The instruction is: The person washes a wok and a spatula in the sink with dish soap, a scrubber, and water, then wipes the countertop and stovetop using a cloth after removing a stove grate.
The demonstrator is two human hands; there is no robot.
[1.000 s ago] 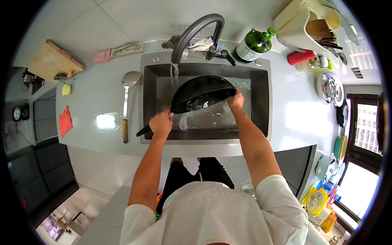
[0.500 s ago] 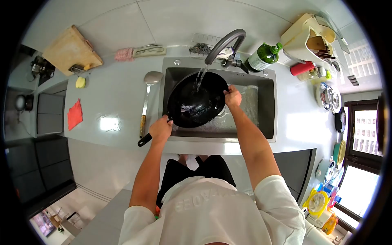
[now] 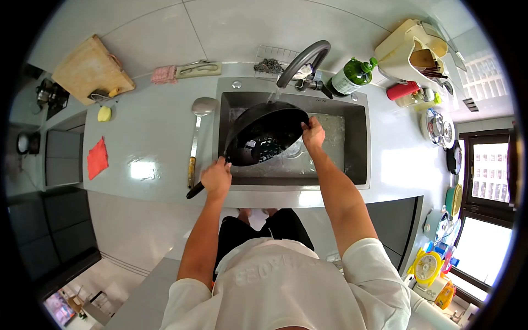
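Observation:
A black wok (image 3: 258, 132) is held tilted over the sink (image 3: 357, 148), its far rim raised toward the faucet (image 3: 301, 63). Water runs from the spout onto the wok's far side, and some wet shine shows inside. My left hand (image 3: 216, 177) is closed around the wok's black handle (image 3: 194, 191) near where it joins the pan. At the opposite rim my right hand (image 3: 313, 134) grips the small side of the wok, fingers wrapped over the edge. Shallow water lies in the sink below.
Left of the sink lies a metal spatula (image 3: 196, 137) with a wooden handle. A red cloth (image 3: 98, 158), a yellow sponge (image 3: 104, 114) and a cutting board (image 3: 92, 71) are farther left. A green bottle (image 3: 350, 77) stands behind the sink's right corner, near a utensil holder (image 3: 404, 60).
The wok has tipped, its far side rising toward the faucet and its inside turning toward me. Water now strikes near its far rim instead of its middle. Both hands keep their grip.

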